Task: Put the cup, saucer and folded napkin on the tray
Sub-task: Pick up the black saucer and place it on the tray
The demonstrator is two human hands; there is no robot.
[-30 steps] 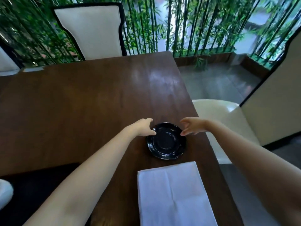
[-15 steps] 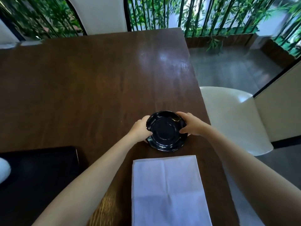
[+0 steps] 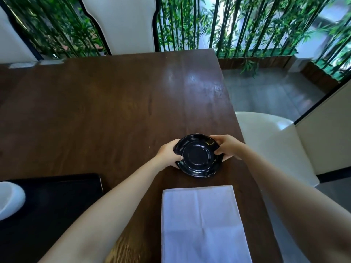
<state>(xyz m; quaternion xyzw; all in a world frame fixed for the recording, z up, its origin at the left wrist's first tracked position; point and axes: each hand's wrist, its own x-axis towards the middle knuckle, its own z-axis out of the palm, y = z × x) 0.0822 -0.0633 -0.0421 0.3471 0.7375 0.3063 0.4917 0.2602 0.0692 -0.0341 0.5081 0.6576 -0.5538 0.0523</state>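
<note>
A glossy black saucer is held near the table's right edge. My left hand grips its left rim and my right hand grips its right rim. It looks tilted slightly toward me; whether it rests on the wood I cannot tell. A folded white napkin lies flat just in front of the saucer. The black tray sits at the lower left, with a white cup partly cut off at its left end.
The dark wooden table stretches ahead. A white chair stands close to the table's right edge, and a white chair back rises at the far side. Bamboo and a railing lie beyond.
Both hands moved in from beside the saucer and closed on its rims. The view has shifted, and the saucer now looks slightly tipped.
</note>
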